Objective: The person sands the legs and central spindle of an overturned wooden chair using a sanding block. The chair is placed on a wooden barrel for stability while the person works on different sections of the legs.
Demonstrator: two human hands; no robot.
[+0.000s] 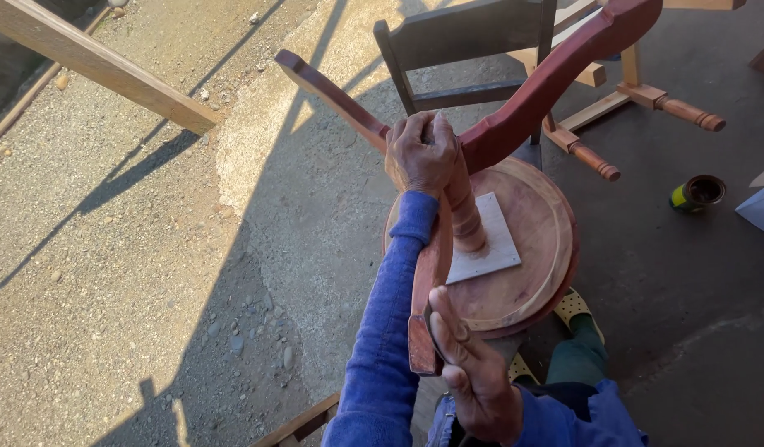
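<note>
Item: small round pedestal table (pixel 527 273), reddish-brown wood, turned upside down in front of you. Its round top faces away from you, underside up, and a pale square plate (pixel 496 242) sits at the centre of that underside. A turned column (pixel 465 211) rises from the plate toward you.

Legs: three curved, red-stained legs spread from the column's upper end. One leg (pixel 332 95) runs up and left; one leg (pixel 556 79) runs up and right past the frame edge; one near leg (pixel 427 285) comes down toward you.

Your left hand (pixel 422 153): grip closed over the hub where the three legs meet the column, fingers wrapped around it, blue sleeve (pixel 386 331) running back to you.

Your right hand (pixel 473 372): fingers laid flat against the foot of the near leg, touching it; grip not closed around it, palm side hidden, so you cannot tell more.

Surroundings: a dark wooden chair (pixel 465 50) stands just beyond the table. A pale wooden frame with turned feet (pixel 630 108) lies to the right of it. A small open tin (pixel 698 192) sits on the concrete floor (pixel 688 273), well apart to the right. A timber plank (pixel 100 62) crosses the gravel ground at upper left
</note>
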